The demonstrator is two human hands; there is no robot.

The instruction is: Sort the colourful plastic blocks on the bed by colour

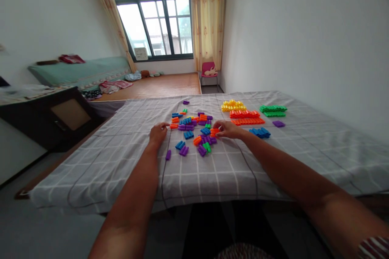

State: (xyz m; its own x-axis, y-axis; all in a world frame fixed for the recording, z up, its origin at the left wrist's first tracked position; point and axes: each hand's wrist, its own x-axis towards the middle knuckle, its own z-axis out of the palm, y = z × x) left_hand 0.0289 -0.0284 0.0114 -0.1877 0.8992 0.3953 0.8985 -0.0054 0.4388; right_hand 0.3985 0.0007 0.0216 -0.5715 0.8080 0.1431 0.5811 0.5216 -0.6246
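A loose pile of small plastic pieces, blue, purple, orange and green, lies on the grey checked cloth (121,158). At the pile's left edge is my left hand (158,134), its fingertips close to an orange piece (174,126); what they hold, if anything, is too small to make out. My right hand (227,129) is on the pile's right side, thumb and finger closed on an orange piece (214,132). Nearest the front left lies a purple piece (168,155). Blue pieces (189,134) sit between the hands.
Right of the pile stand sorted rows: yellow (233,106), orange (247,117), green (273,111), blue (259,132) and a purple piece (278,124). Behind are a wooden platform (164,85) and a pink chair (208,68). A dark cabinet (67,113) is at the left, a white wall at right.
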